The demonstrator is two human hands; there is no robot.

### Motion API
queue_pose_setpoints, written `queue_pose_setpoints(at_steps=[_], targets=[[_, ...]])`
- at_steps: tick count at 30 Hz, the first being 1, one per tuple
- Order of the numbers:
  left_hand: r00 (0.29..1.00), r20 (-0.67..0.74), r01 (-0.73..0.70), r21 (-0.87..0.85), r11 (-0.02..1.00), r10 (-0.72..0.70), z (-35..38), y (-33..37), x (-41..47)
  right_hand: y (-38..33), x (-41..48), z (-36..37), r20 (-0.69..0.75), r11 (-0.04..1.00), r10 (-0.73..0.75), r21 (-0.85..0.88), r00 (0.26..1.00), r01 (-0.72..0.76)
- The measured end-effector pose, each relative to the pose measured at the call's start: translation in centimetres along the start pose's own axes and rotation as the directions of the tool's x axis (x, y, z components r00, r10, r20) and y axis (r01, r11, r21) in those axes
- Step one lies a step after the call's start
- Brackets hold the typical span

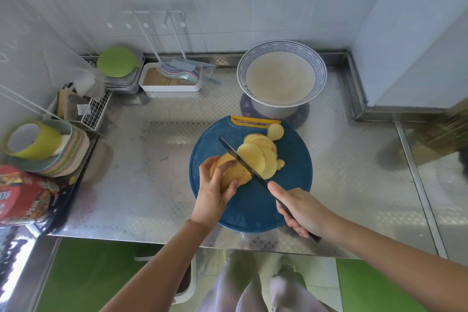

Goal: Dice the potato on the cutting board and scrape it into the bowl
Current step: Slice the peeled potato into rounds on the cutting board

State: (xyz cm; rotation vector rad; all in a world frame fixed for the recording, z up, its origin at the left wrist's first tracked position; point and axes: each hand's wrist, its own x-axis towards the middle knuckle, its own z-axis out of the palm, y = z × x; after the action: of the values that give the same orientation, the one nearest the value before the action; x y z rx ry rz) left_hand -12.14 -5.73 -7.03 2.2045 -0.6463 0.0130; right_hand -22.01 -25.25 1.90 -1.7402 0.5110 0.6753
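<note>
Half the potato (243, 176) uncut on the cutting board (253, 208).
Left hand (214, 186) curls round it, beside the knife (238, 157) my right hand (304, 210) grips; firm, likely slick, so hold its rounded back.

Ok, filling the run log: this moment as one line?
stage: slicing | left hand holds potato on board | right hand grips knife, cutting potato | slices fanned beside knife | bowl behind board
</note>
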Motion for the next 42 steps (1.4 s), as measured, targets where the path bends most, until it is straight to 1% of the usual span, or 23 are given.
queue_pose_setpoints(at_steps=[3, 7, 10, 17, 26, 32, 37, 40, 42], targets=[[0.999, -0.003, -0.046, 0.003, 0.999, 0.046, -0.1, -0.1, 0.0, 0.1, -0.2, 0.3, -0.054, 0.997, -0.034, -0.074, 0.998, 0.030], [0.998, 0.006, -0.060, 0.021, 0.998, 0.060, -0.3, -0.6, 0.0, 0.5, -0.3, 0.9, -0.113, 0.979, -0.095, -0.189, 0.989, 0.073], [0.996, 0.004, -0.084, 0.029, 0.996, 0.084, -0.3, -0.8, -0.2, 0.9, -0.3, 1.1, -0.122, 0.968, -0.128, -0.230, 0.984, 0.098], [0.996, 0.004, -0.091, 0.023, 0.996, 0.091, -0.2, -0.9, -0.1, 0.6, -0.5, 0.9, -0.105, 0.949, -0.166, -0.287, 0.981, 0.130], [0.996, 0.006, -0.090, 0.039, 0.995, 0.090, -0.2, -0.9, -0.1, 0.5, -0.6, 0.7, -0.081, 0.967, -0.110, -0.240, 0.991, 0.088], [0.997, 0.010, -0.080, 0.019, 0.997, 0.080, -0.2, -0.8, 0.2, -0.2, -0.4, -0.3, -0.010, 0.987, -0.027, -0.160, 1.000, 0.025], [0.999, -0.029, 0.014, -0.046, 0.999, -0.016, 0.9, 0.2, 0.4, -0.1, -0.4, -0.7, 0.068, 0.993, 0.039, -0.113, 0.997, -0.032], [1.000, -0.029, 0.005, -0.050, 0.999, -0.006, 1.0, 0.0, 0.5, -0.3, -0.2, -1.2, 0.101, 0.994, 0.091, -0.075, 0.991, -0.083], [1.000, -0.027, 0.005, -0.051, 0.999, -0.006, 1.1, -0.2, 0.6, -0.8, -0.1, -1.6, 0.118, 0.994, 0.100, -0.065, 0.988, -0.093]])
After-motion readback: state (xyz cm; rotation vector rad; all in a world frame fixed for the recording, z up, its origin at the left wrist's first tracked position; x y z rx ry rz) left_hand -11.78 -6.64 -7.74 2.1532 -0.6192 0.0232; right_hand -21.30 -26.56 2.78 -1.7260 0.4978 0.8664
